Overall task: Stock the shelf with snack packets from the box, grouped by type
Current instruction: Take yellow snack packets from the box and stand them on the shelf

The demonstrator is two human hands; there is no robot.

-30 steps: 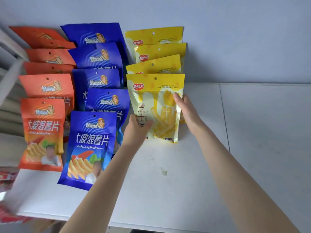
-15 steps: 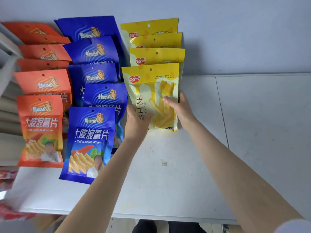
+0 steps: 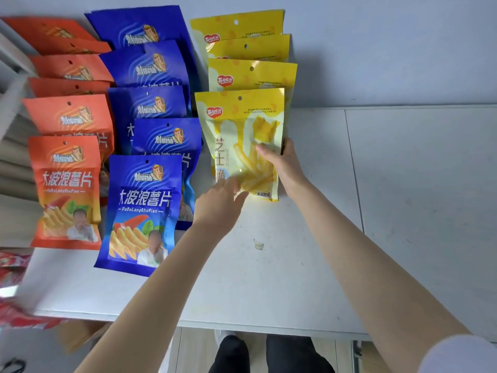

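yellow plastic snack packets (image 3: 243,114): glossy film
blue plastic snack packets (image 3: 142,200): shiny
white shelf (image 3: 295,265): smooth, matt, scuffed

Blue packet (image 3: 145,211): "大波浪薯片", "DaBoLangShuPian". Orange packet (image 3: 66,189): same two lines. Front yellow packet (image 3: 236,130): "芝士".

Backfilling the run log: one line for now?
phase: placing; front yellow packet: on shelf; left hand: touching it; right hand: gripping it

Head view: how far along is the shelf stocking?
Done: an orange row and a blue row stand grouped on the shelf. In hand: the right hand grips the front yellow packet, fourth in its row; the left hand touches its lower edge. Left: blurred red packets sit off the shelf at lower left.
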